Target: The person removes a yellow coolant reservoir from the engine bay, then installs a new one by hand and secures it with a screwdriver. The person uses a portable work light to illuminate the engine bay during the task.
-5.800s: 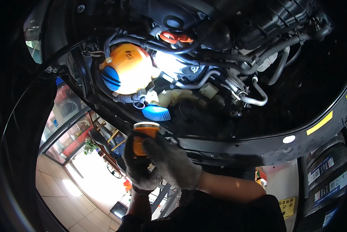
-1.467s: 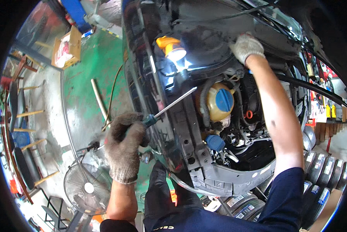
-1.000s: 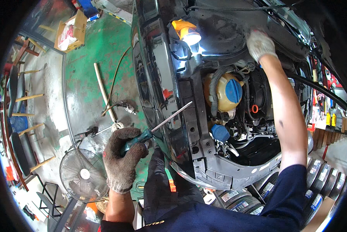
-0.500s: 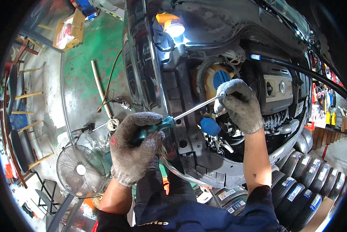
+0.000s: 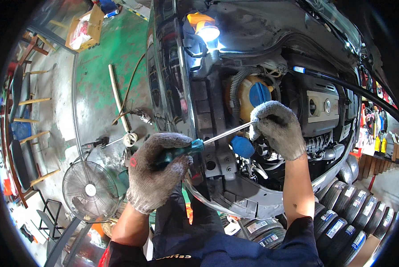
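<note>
A screwdriver (image 5: 228,132) with a teal handle and a long metal shaft stretches between my two gloved hands, above the front edge of a car's open engine bay. My left hand (image 5: 157,171), in a grey knit glove, is closed around the handle. The fingers of my right hand (image 5: 277,129), gloved alike, pinch the far end of the shaft; its tip is hidden by them. Just beyond the right hand sits a tan coolant tank with a blue cap (image 5: 259,93). Below the shaft is a round blue cap (image 5: 242,147).
A lit work lamp (image 5: 207,31) rests at the bay's far left corner. A black prop rod (image 5: 350,84) crosses the right side over the engine cover (image 5: 319,107). A standing fan (image 5: 90,190) is at my left, stacked tyres (image 5: 337,222) at lower right.
Both hands keep their hold on the screwdriver, with barely any movement between them. The whole view has shifted slightly.
</note>
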Motion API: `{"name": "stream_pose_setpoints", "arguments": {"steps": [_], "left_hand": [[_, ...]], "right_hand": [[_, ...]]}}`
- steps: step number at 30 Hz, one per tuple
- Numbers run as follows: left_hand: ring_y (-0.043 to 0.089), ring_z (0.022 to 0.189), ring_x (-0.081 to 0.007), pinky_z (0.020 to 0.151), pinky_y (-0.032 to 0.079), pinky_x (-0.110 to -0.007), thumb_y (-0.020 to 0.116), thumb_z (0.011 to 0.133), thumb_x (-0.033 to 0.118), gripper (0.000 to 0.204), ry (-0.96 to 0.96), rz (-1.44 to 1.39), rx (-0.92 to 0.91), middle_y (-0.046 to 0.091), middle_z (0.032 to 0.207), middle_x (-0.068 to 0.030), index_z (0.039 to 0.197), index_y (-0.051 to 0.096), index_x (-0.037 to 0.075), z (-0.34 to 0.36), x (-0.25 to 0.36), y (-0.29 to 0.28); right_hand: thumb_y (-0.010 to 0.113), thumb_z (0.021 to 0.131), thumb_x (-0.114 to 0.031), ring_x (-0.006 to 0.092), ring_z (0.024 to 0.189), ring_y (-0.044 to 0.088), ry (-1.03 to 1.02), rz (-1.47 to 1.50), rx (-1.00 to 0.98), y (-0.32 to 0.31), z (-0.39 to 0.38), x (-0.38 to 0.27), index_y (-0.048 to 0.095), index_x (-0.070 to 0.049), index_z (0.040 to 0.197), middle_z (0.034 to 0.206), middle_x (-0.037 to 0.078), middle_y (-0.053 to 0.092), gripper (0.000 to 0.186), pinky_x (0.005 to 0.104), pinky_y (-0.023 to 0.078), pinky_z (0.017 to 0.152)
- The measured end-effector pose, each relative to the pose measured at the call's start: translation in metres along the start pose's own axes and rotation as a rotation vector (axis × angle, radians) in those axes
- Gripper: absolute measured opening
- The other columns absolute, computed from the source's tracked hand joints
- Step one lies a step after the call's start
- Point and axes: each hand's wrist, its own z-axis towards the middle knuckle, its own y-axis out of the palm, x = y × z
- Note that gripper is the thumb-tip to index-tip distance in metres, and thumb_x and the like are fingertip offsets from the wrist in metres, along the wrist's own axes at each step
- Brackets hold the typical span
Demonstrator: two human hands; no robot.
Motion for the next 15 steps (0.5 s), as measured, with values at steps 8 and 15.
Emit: {"name": "stream_pose_setpoints", "arguments": {"steps": [8, 15], "left_hand": [[0.067, 0.101, -0.011, 0.091, 0.055, -0.029, 0.073, 0.092, 0.0, 0.029, -0.118, 0.022, -0.063, 0.074, 0.107, -0.0057, 0.121, 0.071, 0.0, 0.009, 0.0, -0.008], [0.066, 0.125, -0.0259, 0.106, 0.053, -0.039, 0.062, 0.101, 0.003, 0.058, -0.088, -0.108, -0.504, 0.066, 0.139, -0.0176, 0.157, 0.046, 0.002, 0.022, -0.015, 0.0]], "right_hand": [[0.076, 0.093, 0.004, 0.0183, 0.081, 0.073, 0.014, -0.077, -0.042, 0.001, 0.006, 0.0, 0.073, 0.0, 0.109, 0.095, 0.009, 0.075, 0.017, 0.0323, 0.062, 0.074], [0.071, 0.095, -0.002, 0.018, 0.081, 0.073, 0.174, 0.001, -0.014, 0.005, 0.017, 0.0, 0.075, -0.001, 0.108, 0.092, 0.009, 0.075, 0.014, 0.0326, 0.061, 0.074]]}}
